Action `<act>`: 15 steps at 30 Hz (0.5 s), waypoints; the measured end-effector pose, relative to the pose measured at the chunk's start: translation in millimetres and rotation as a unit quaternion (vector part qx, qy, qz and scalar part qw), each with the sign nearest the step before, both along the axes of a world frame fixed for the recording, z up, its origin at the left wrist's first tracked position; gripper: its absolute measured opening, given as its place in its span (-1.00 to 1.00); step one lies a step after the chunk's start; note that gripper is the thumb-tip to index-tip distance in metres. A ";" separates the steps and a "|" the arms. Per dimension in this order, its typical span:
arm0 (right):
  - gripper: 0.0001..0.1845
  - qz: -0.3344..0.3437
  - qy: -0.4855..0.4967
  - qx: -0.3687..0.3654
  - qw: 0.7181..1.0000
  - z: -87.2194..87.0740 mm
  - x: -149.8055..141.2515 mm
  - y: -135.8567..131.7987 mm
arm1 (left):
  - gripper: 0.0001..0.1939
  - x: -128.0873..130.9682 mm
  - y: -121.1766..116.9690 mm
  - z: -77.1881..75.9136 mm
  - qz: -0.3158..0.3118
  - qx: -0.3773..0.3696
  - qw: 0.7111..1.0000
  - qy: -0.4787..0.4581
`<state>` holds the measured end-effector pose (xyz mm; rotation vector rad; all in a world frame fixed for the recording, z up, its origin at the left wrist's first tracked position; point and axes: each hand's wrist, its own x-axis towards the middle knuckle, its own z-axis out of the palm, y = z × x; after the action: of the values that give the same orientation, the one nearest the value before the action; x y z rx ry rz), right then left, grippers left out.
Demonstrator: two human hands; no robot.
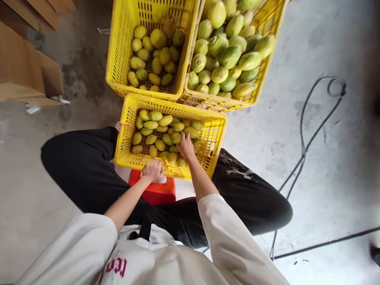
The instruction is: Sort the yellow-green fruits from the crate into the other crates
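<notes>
A yellow plastic crate (127, 130) sits between my knees, holding several yellow-green mangoes (154, 126). My left hand (152, 170) is closed over the crate's near rim. My right hand (186, 145) reaches inside the crate, fingers spread down on the mangoes near the middle right; whether it grips one I cannot make out. Both forearms come out of white sleeves.
Two larger yellow crates stand beyond: the left crate (118, 51) with small yellow mangoes, the right crate (267, 67) heaped with bigger green ones. A red stool (157, 192) is under me. Cardboard (23, 71) lies at the left, black cables (305, 138) on the concrete at the right.
</notes>
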<state>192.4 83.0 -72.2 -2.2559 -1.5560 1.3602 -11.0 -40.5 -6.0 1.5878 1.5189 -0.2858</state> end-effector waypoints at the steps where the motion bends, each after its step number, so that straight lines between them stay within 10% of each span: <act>1: -0.29 -0.012 0.027 0.008 1.000 -5.9 -6.1 7.4 | -0.84 -0.4 -2.7 -1.6 0.003 0.005 1.000 -0.008; 7: -0.39 -0.144 0.003 0.017 0.989 -40.8 -55.6 33.8 | -0.85 -2.2 -17.8 -9.1 0.003 0.013 0.999 -0.034; 15: -0.10 -0.032 -0.076 -0.047 0.995 -72.4 -46.6 43.2 | -0.74 0.1 -26.7 -9.5 -0.035 0.005 0.999 -0.031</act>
<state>145.8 126.2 -144.6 -2.4967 -1.4756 1.2981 -10.8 -67.2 -15.5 1.6448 1.4205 -0.2660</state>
